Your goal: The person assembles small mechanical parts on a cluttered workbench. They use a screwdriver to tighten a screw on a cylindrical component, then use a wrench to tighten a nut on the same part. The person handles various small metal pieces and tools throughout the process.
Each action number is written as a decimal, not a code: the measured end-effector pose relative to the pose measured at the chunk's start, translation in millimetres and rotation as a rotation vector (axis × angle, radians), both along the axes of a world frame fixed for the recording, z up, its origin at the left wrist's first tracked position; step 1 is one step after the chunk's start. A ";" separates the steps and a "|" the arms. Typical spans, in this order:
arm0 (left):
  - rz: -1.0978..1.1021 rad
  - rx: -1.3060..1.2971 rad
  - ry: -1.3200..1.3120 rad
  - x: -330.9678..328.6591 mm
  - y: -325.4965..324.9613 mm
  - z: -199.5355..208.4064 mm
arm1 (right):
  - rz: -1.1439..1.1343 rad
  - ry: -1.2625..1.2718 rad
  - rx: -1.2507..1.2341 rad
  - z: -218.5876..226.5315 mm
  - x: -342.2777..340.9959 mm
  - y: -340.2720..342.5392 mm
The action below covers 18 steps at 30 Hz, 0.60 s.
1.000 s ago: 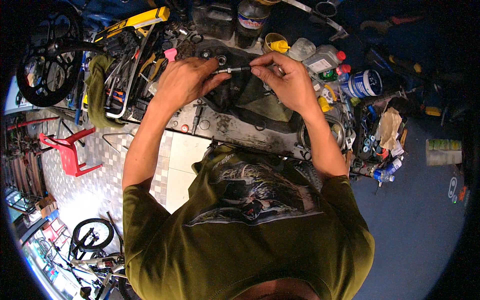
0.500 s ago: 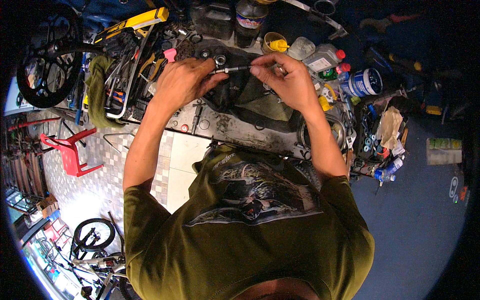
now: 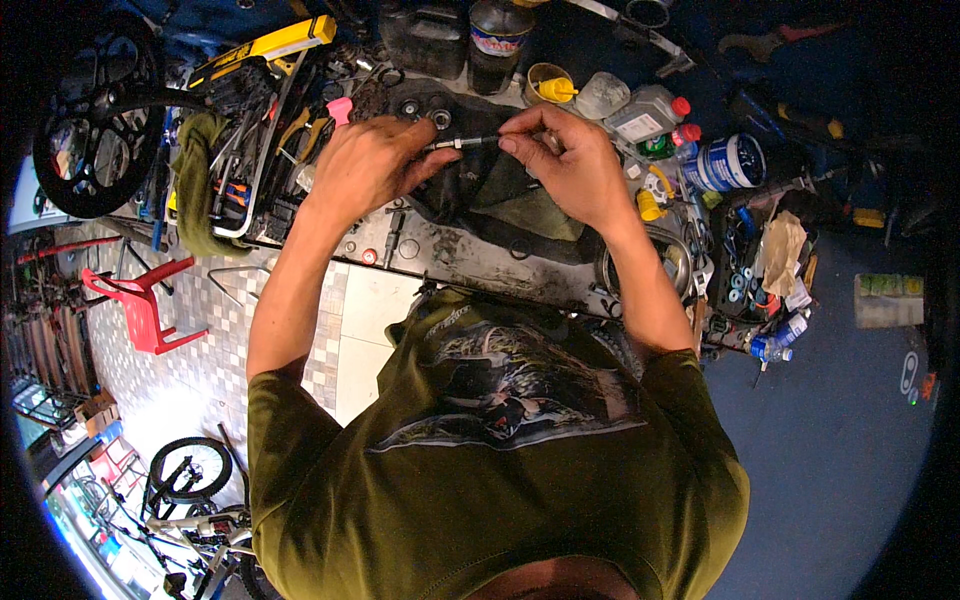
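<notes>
A thin metal rod [image 3: 474,143], like a bicycle axle with a nut or sleeve on it, spans the gap between my hands above the bench. My left hand [image 3: 365,165] is closed around its left end, and the fingers hide that part. At the other end, the thumb and forefinger of my right hand [image 3: 572,165] pinch the tip. Behind the rod, close to my left fingertips, lies a round metal ring-shaped part [image 3: 440,119]. Under both hands spreads a dark cloth [image 3: 535,205] with a greenish patch.
The bench edge [image 3: 470,275] runs between the cloth and my body. Tools crowd a metal-framed tray [image 3: 250,190] on the left. Bottles [image 3: 645,115], a blue-and-white tub [image 3: 725,163] and a metal bowl [image 3: 668,262] stand at right. A red chair [image 3: 145,300] is on the tiled floor.
My right fingers have shifted slightly and turned around the rod's tip, with the right hand tilting a little. My left hand stays almost still, holding its end.
</notes>
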<state>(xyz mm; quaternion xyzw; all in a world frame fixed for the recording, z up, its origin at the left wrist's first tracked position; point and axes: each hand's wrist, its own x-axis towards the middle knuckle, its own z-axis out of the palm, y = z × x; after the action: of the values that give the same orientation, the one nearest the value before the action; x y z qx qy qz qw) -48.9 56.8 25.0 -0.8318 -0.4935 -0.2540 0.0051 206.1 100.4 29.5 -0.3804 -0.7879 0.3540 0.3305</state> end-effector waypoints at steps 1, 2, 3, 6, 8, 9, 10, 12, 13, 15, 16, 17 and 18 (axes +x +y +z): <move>-0.004 0.001 -0.002 -1.2 0.5 -2.3 | 0.006 0.004 0.046 2.8 -0.6 -1.0; -0.007 0.001 -0.005 -1.8 0.6 -3.6 | 0.011 0.008 0.092 5.8 -0.9 -2.0; -0.001 0.002 0.000 -1.8 0.4 -3.6 | 0.017 0.012 0.138 7.2 -1.2 -2.4; 0.007 -0.001 0.011 -1.5 0.7 -2.3 | 0.034 0.101 -0.044 1.0 -2.3 1.7; 0.006 -0.014 0.015 -0.8 0.1 -0.9 | 0.060 -0.113 -0.154 -5.3 2.8 10.0; 0.005 -0.019 0.020 -0.7 0.2 -1.0 | 0.074 -0.220 -0.209 -6.4 4.2 12.3; 0.004 -0.024 0.025 -0.6 0.6 -1.4 | 0.058 -0.211 -0.142 -6.0 4.9 11.2; 0.003 -0.023 0.024 -1.1 0.6 -2.7 | 0.028 -0.192 -0.009 2.6 0.8 5.1; 0.001 -0.018 0.017 -1.6 0.7 -3.3 | 0.027 -0.117 0.021 1.5 -0.8 3.7; -0.004 -0.012 0.006 -2.0 1.0 -3.6 | 0.022 0.030 0.081 -0.7 -2.4 1.6; -0.006 -0.011 0.004 -2.1 1.1 -3.5 | 0.010 0.020 0.051 -0.3 -2.4 1.7; -0.009 -0.011 0.001 -2.1 1.6 -3.4 | -0.004 0.009 0.022 0.6 -2.2 1.9; -0.005 -0.010 0.006 -1.7 1.7 -2.5 | -0.017 -0.002 -0.008 1.2 -1.8 2.1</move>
<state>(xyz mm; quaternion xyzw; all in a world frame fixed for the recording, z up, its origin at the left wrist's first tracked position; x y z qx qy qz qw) -50.6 58.4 22.5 -0.8340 -0.4924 -0.2490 0.0020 204.3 102.5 30.7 -0.3887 -0.7834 0.3540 0.3313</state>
